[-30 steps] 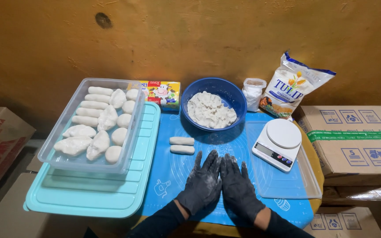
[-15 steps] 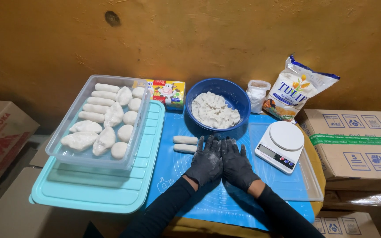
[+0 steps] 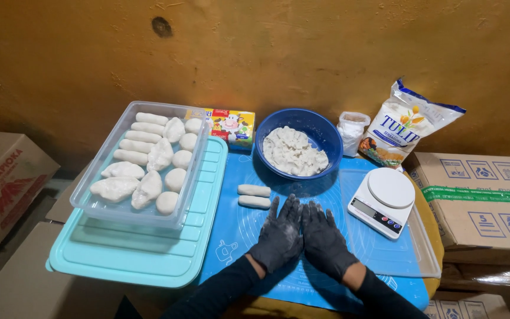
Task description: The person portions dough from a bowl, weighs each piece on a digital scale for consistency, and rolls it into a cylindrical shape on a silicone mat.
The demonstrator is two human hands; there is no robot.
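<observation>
Both my hands wear black gloves dusted with white flour. My left hand [image 3: 278,236] and my right hand [image 3: 324,239] lie palm down, side by side and touching, on the blue silicone mat [image 3: 231,230]. The fingers are stretched out flat, and whatever is under the palms is hidden. Two short white dough logs [image 3: 254,196] lie on the mat just left of my left fingertips. Beyond the hands stands a blue bowl [image 3: 326,130] holding a lump of white dough [image 3: 293,152].
A white kitchen scale [image 3: 385,201] sits on a clear lid [image 3: 421,251] at the right. At the left, a clear container [image 3: 119,214] of shaped dough pieces rests on a turquoise lid [image 3: 149,260]. A flour bag [image 3: 405,127], small plastic bag [image 3: 352,125], colourful carton [image 3: 231,127] and cardboard boxes [image 3: 485,201] surround them.
My hands slid forward toward the bowl half a second ago and have come back a little toward me, still flat and together on the mat.
</observation>
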